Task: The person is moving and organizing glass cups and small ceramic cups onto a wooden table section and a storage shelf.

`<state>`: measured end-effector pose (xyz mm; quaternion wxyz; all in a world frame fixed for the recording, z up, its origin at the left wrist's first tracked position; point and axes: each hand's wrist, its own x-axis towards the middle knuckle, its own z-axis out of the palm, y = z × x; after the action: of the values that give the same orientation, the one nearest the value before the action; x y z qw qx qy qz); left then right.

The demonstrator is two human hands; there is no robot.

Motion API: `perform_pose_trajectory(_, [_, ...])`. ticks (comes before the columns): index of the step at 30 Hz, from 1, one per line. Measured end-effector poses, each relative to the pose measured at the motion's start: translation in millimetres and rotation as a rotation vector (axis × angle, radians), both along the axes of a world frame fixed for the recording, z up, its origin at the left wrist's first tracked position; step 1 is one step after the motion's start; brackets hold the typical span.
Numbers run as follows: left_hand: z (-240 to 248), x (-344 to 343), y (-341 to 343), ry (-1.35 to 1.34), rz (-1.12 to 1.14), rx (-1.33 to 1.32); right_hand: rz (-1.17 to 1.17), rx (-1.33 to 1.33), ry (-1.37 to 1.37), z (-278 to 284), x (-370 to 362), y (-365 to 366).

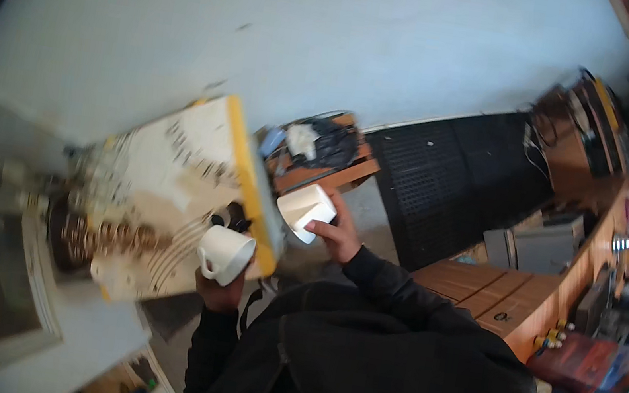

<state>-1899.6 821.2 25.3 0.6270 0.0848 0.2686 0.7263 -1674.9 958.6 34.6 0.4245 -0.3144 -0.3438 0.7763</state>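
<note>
My left hand (222,290) is closed on a white mug (229,253) from below, its handle facing left. To the right and a little higher, my right hand (339,229) grips a second white cup (303,209), which is tilted on its side. The fingers and thumb wrap round its right end. The two vessels are apart from each other. Both are held above the right end of a white table (170,196) with a yellow edge. Just behind the left mug sits a small dark object (233,216) whose kind I cannot make out.
Several brown cups (120,233) stand in a row at the table's left, with clear glasses (105,167) behind. A wooden stand (358,172) holds a black plastic bag (335,147). Cardboard boxes (478,292) and a cluttered wooden counter (582,266) lie to the right.
</note>
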Motion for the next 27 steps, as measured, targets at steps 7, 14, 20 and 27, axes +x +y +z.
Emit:
perform_pose_trajectory(7, [-41.3,152.5,138.3,0.821,-0.099,-0.346,-0.312,0.197,-0.962,-40.1,166.2,66.0])
perform_pose_trajectory(14, [-61.2,279.0,290.3,1.337,-0.194,-0.034,-0.641,0.372,-1.28,-22.8,352.7,119.8])
perform_pose_trajectory(20, [-45.0,401.6,401.3,1.631,-0.49,0.181,-0.877,0.001,-1.412,-11.5,469.5,144.9])
perform_pose_trajectory(27, [-84.3,550.1,541.0,1.429,-0.596,0.279,-1.082,-0.052,-1.294,-28.4,592.9,225.6])
